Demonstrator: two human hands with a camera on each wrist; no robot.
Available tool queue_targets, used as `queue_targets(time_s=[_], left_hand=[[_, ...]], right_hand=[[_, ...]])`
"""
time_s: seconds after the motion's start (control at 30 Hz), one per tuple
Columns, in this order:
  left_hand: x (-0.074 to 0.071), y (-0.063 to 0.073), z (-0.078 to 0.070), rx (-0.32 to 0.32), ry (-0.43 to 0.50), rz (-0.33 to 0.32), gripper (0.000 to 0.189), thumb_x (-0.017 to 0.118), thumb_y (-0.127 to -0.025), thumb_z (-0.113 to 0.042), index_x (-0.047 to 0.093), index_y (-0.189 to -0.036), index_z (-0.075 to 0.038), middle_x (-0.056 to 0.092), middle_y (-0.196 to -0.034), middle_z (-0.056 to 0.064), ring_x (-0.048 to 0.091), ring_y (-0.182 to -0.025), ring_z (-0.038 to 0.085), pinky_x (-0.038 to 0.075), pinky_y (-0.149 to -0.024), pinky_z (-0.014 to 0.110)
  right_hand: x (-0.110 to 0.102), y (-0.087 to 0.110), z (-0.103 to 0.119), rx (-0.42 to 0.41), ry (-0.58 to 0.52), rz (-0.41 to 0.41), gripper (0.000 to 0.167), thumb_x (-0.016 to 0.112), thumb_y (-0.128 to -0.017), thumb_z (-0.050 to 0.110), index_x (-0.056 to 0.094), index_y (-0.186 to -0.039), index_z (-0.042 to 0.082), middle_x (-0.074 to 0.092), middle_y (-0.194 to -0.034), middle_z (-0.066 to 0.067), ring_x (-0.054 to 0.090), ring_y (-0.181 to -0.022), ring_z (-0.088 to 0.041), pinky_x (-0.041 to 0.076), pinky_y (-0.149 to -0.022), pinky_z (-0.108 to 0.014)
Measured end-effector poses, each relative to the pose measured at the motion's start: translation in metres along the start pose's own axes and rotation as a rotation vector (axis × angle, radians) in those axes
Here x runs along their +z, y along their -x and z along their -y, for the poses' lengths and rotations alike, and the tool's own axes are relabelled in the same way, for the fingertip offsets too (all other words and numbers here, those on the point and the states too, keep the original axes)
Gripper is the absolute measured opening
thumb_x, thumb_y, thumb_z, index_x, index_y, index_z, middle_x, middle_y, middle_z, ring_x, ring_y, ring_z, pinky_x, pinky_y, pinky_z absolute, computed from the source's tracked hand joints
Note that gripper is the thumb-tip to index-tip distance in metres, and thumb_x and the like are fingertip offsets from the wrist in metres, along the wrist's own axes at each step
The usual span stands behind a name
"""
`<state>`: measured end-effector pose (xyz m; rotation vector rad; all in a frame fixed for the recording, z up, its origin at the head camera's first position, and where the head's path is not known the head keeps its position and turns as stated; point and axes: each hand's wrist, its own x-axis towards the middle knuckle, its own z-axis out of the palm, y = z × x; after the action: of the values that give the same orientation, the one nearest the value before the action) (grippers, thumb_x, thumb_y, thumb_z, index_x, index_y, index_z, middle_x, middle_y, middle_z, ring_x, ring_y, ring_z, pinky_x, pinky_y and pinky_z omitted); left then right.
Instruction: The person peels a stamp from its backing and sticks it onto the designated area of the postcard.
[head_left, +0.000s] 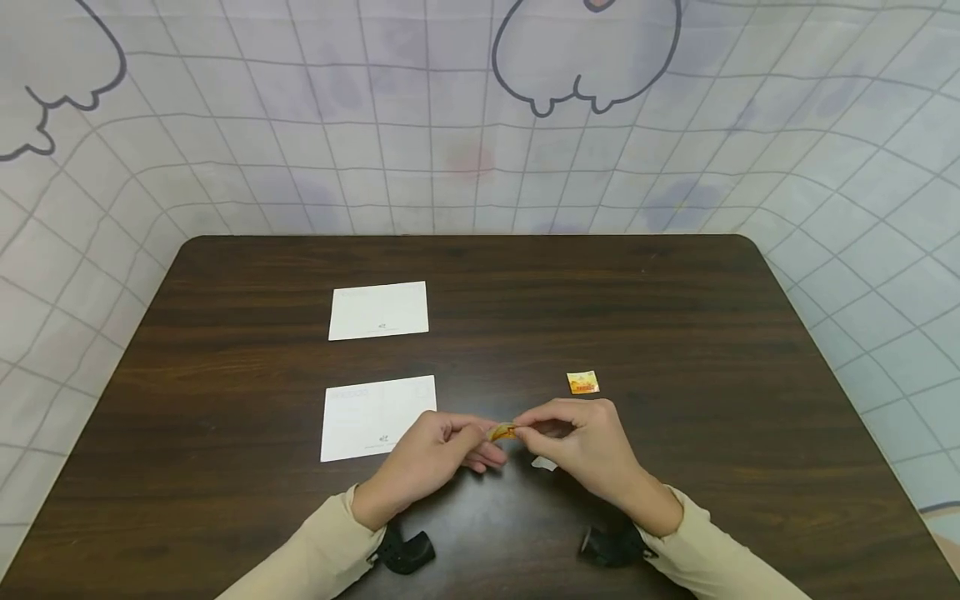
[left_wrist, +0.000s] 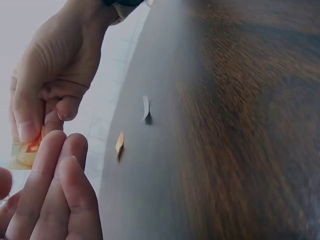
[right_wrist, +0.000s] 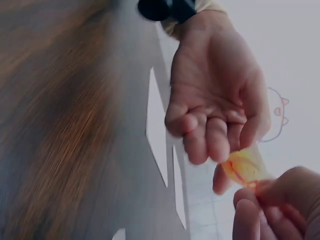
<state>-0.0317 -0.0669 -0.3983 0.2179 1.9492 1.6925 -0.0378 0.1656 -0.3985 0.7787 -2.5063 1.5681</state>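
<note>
Both hands are raised over the table's near part, holding a small translucent yellow-orange printed sticker between them. The left hand pinches one end with thumb and fingers. At the other end, the right hand grips it between thumb and fingertips. In the right wrist view the sticker looks bent, with a red mark near the right fingertips. A white scrap lies on the table, partly beneath the right hand in the head view. Beyond that hand lies a second small square, yellow with red print.
Two white cards lie to the left on the dark wooden table: a far card and a nearer card, which the left hand partly overlaps in the head view. A white gridded cloth hangs behind the table and along its sides.
</note>
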Motion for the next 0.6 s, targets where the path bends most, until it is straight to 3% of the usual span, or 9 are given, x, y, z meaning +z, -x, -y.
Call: queue_targets(time_s=[0.1, 0.2, 0.43, 0.6], left_hand=[[-0.003, 0.001, 0.001, 0.017, -0.028, -0.022, 0.032, 0.051, -0.107, -0.018, 0.074, -0.122, -0.002, 0.082, -0.098, 0.012, 0.079, -0.090, 0.020, 0.064, -0.079, 0.028], [-0.009, 0.003, 0.002, 0.050, -0.089, -0.055, 0.030, 0.055, -0.106, -0.020, 0.075, -0.121, -0.003, 0.083, -0.096, 0.009, 0.079, -0.089, 0.022, 0.064, -0.078, 0.028], [-0.020, 0.009, -0.004, 0.102, -0.252, -0.136, 0.023, 0.059, -0.101, -0.018, 0.078, -0.113, -0.014, 0.082, -0.101, 0.001, 0.078, -0.095, 0.017, 0.058, -0.074, 0.020], [-0.033, 0.016, -0.005, 0.301, -0.572, -0.275, 0.021, 0.064, -0.099, -0.019, 0.079, -0.114, -0.016, 0.082, -0.104, -0.005, 0.077, -0.091, 0.009, 0.058, -0.070, 0.023]], right_hand=[[0.000, -0.003, 0.004, 0.218, -0.091, 0.033, 0.004, 0.082, -0.087, 0.008, 0.082, -0.092, 0.009, 0.081, -0.080, -0.010, 0.076, -0.067, -0.009, 0.064, -0.061, -0.026], [0.001, -0.009, 0.006, 0.346, -0.143, 0.060, 0.006, 0.082, -0.087, 0.011, 0.081, -0.091, 0.008, 0.080, -0.078, -0.012, 0.077, -0.064, -0.017, 0.064, -0.060, -0.032], [0.005, -0.019, 0.004, 0.451, -0.183, 0.070, 0.011, 0.083, -0.086, 0.011, 0.079, -0.093, 0.004, 0.080, -0.081, -0.014, 0.077, -0.065, -0.016, 0.065, -0.063, -0.040], [0.008, -0.028, 0.002, 0.496, -0.221, 0.074, 0.012, 0.083, -0.086, 0.009, 0.078, -0.093, 0.001, 0.079, -0.081, -0.016, 0.076, -0.066, -0.018, 0.066, -0.066, -0.036]])
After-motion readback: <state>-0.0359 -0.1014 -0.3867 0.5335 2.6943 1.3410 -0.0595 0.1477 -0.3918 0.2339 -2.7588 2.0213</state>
